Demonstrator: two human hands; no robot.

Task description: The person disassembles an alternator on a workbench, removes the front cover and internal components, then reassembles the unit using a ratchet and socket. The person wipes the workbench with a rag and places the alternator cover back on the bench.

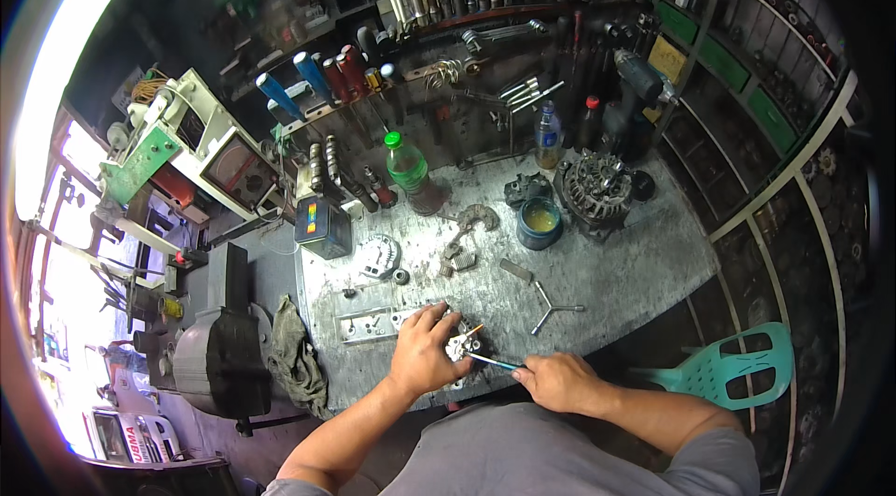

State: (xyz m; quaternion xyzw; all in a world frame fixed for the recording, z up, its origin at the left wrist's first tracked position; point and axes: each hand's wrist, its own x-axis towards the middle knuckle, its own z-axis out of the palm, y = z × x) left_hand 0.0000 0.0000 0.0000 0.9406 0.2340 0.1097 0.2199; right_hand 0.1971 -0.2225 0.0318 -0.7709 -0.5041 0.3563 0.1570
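At the near edge of the metal-topped workbench [635, 286], my left hand [425, 351] is closed around a small, pale metal part [459, 347]. A thin orange-brown piece [474, 331] sticks up beside that part. My right hand [563, 382] grips the handle of a slim screwdriver [495, 363]. Its bright shaft points left, and the tip meets or lies very close to the metal part; the exact contact is too small to tell. Just left of my left hand lies a shallow clear tray [350, 330] with small pieces in it.
Farther back stand an alternator [597, 188], a blue pot of yellowish grease [539, 223] and a green-capped bottle [408, 165]. A three-way wrench [543, 309] lies right of centre. At left are a bench vise [219, 347] and a rag [297, 351]; a turquoise chair [700, 373] stands right.
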